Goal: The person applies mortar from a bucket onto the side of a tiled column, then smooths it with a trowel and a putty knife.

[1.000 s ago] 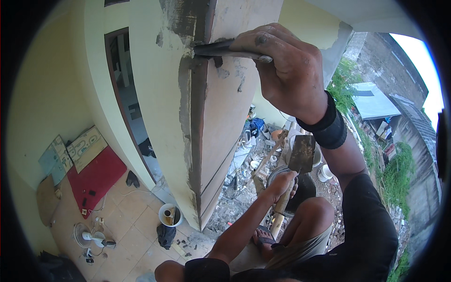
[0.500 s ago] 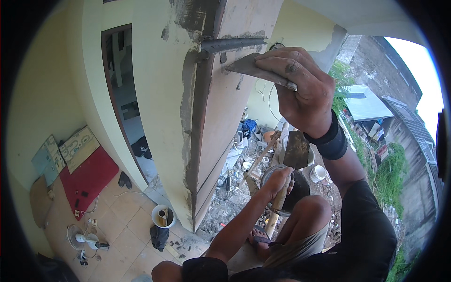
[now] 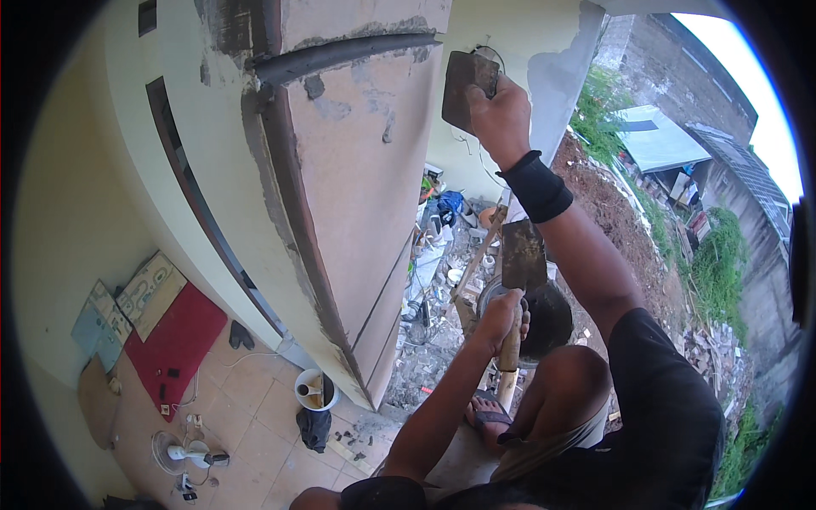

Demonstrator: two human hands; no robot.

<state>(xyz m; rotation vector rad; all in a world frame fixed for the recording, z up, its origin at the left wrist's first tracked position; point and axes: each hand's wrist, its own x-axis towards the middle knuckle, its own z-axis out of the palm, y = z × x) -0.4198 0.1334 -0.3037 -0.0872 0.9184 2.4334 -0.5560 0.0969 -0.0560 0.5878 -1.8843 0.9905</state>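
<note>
My right hand (image 3: 503, 123) is raised at the upper middle. It grips a flat, dark scraper blade (image 3: 459, 92) by its edge, thumb on the face. The scraper appears apart from the pinkish wall panel (image 3: 361, 161). Across the panel's top runs a groove (image 3: 348, 55) with wet grey mortar, and more grey mortar coats the corner edge. Lower down, my left hand (image 3: 500, 321) is closed around the wooden handle of a trowel (image 3: 524, 255), its mortar-stained blade pointing up. Beneath the trowel sits a dark bucket (image 3: 548, 323), partly hidden by my knee.
Rubble and debris (image 3: 429, 293) cover the ground beyond the wall, with wooden poles (image 3: 480, 268) rising through it. On the tiled floor at left are a white bucket (image 3: 316, 389), a fan (image 3: 183, 453) and a red mat (image 3: 180, 348). Green plants (image 3: 718, 263) grow at right.
My right hand has drawn the scraper away from the wall and turned its face toward me. My left hand still holds the trowel. My view has shifted, so the wall sits farther left.
</note>
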